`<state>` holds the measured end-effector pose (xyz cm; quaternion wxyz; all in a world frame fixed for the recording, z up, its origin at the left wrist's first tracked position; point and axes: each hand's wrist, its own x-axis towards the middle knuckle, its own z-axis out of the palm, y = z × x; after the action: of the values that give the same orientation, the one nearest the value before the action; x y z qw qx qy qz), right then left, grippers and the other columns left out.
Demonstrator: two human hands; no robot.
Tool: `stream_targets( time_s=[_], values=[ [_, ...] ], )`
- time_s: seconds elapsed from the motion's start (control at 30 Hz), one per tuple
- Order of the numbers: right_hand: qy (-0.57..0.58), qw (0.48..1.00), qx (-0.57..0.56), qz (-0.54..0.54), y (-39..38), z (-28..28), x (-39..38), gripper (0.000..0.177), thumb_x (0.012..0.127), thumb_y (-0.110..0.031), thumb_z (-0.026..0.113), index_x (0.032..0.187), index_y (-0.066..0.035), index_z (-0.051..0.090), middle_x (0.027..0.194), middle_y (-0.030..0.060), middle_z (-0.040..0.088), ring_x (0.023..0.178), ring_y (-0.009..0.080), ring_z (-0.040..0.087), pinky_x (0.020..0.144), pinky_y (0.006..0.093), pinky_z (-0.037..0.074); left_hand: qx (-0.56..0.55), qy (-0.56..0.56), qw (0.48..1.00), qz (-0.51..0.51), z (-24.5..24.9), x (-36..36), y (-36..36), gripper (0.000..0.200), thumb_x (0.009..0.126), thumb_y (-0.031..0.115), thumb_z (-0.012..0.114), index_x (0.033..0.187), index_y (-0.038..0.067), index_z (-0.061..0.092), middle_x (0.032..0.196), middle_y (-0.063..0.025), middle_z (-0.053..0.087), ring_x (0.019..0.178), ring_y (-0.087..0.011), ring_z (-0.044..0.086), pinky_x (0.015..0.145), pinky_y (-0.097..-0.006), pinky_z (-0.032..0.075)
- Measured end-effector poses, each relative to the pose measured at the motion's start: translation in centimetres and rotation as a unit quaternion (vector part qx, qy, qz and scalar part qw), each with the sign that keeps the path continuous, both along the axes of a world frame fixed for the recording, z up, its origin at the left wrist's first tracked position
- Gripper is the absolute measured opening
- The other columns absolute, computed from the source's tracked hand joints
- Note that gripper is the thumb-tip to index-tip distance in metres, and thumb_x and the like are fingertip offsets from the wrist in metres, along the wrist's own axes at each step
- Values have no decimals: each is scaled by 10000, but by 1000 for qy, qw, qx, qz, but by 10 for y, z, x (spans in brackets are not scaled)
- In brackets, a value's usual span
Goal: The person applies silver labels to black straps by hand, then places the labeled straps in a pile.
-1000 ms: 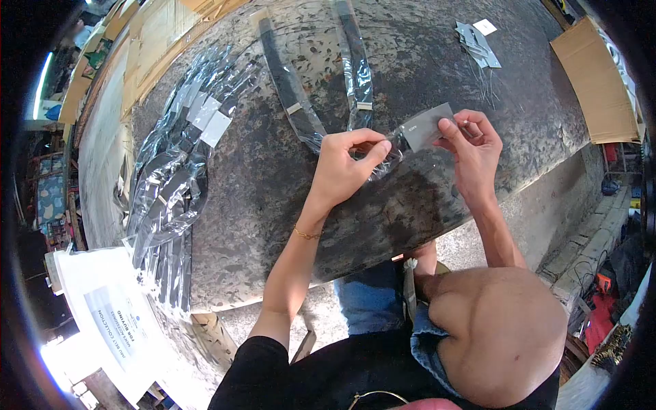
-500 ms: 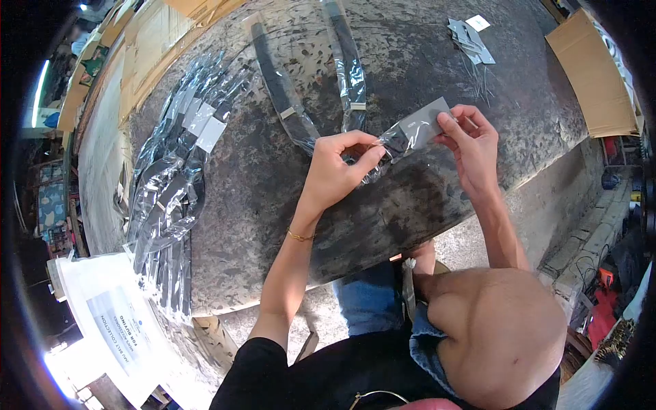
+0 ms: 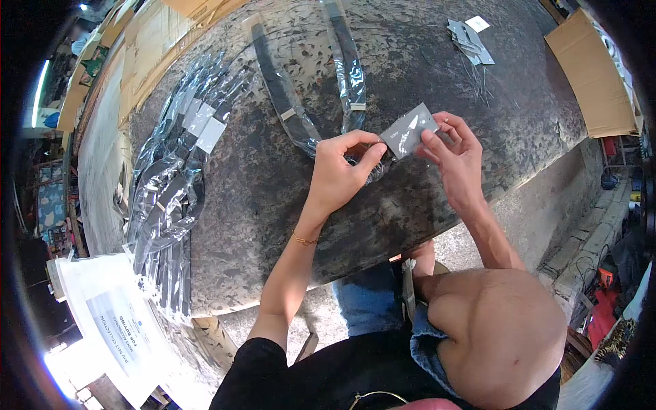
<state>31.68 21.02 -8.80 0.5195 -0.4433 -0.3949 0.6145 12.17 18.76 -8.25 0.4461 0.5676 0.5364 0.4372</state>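
Note:
A grey hang tag [image 3: 406,132] is held over the table between both hands. My right hand [image 3: 462,164] pinches its right end, with the thumb on top and the other fingers behind it. At the tag's left corner, my left hand [image 3: 339,171] presses thumb and forefinger together on the end of a dark belt in a clear plastic sleeve [image 3: 353,78]. That sleeved belt runs away from me across the table, with a second length [image 3: 277,85] alongside it. Part of the belt below the tag is hidden by my left hand.
A heap of plastic-sleeved belts [image 3: 167,184] with grey tags lies on the left of the stained table [image 3: 246,225]. Loose tags with strings [image 3: 470,42] lie at the back right. Beyond them stands a cardboard box [image 3: 591,75]. A white printed sack [image 3: 113,314] is at lower left.
The tag has moved left and turned, coming closer to my left hand. My right hand has shifted left and slightly down with it. My left hand has stayed nearly in place.

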Motion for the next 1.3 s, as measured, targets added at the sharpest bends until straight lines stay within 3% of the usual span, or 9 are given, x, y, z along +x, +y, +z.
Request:
stream_targets(
  time_s=[0.27,0.33,0.43,0.67,0.73,0.93,1.0,1.23,1.3],
  values=[
    [35,999,-8,-19,-4,7,-8,294,839,-12,663,1112,15,558,1041,67,530,883,168,632,695,277,581,8,-18,998,-54,3,0,-2,305,772,81,716,1031,-44,615,773,-81,685,669,-81,602,600,-237,469],
    [34,999,8,-29,-2,0,-7,285,837,3,660,1106,16,568,1022,61,535,866,163,634,693,274,576,-51,-23,994,-90,6,-1,-3,378,755,82,731,1080,-47,584,775,-85,685,663,-78,597,584,-238,467],
    [37,998,51,-25,1,-4,-6,252,834,34,649,1079,26,590,988,55,551,837,156,632,680,266,562,-82,-21,987,-133,10,-6,-3,393,755,86,732,1091,-48,577,785,-92,685,676,-81,607,583,-242,471],
    [-3,998,67,-15,4,3,-5,144,847,18,638,986,50,629,892,54,599,804,127,617,698,277,547,-91,-51,987,-125,10,-3,-2,352,807,103,707,1106,-30,579,802,-63,677,726,-78,610,637,-232,477],
    [-9,997,73,-3,7,4,-1,133,852,-3,641,974,50,631,876,51,604,791,120,613,715,283,548,-87,-81,987,-112,10,-2,-3,256,835,106,664,1032,-49,609,805,-81,679,715,-78,607,641,-236,483],
    [-62,992,-10,109,8,15,2,164,851,-62,660,988,21,625,1023,53,582,874,141,601,759,282,543,-97,2,988,-124,10,-8,-2,198,866,129,648,985,-29,645,833,-41,675,769,-73,594,708,-241,474],
    [-79,986,-3,148,8,12,4,189,839,-78,677,1003,2,627,1139,77,528,958,156,578,762,285,544,-88,-11,989,-115,7,-7,-2,194,866,125,648,984,-30,644,830,-42,674,763,-74,590,707,-245,475],
    [-202,958,82,185,17,8,23,218,819,-122,710,992,-14,633,1184,95,498,1027,173,564,783,302,537,-36,24,992,-116,11,1,-5,193,855,116,660,966,-41,647,805,-73,679,743,-88,595,694,-253,478],
    [-112,975,-45,188,14,14,23,220,835,-117,691,1022,-19,626,1157,80,512,1016,165,574,767,291,528,-16,20,994,-102,9,4,-6,192,848,116,654,956,-42,647,767,-94,667,691,-92,590,649,-256,473]
  ],
)
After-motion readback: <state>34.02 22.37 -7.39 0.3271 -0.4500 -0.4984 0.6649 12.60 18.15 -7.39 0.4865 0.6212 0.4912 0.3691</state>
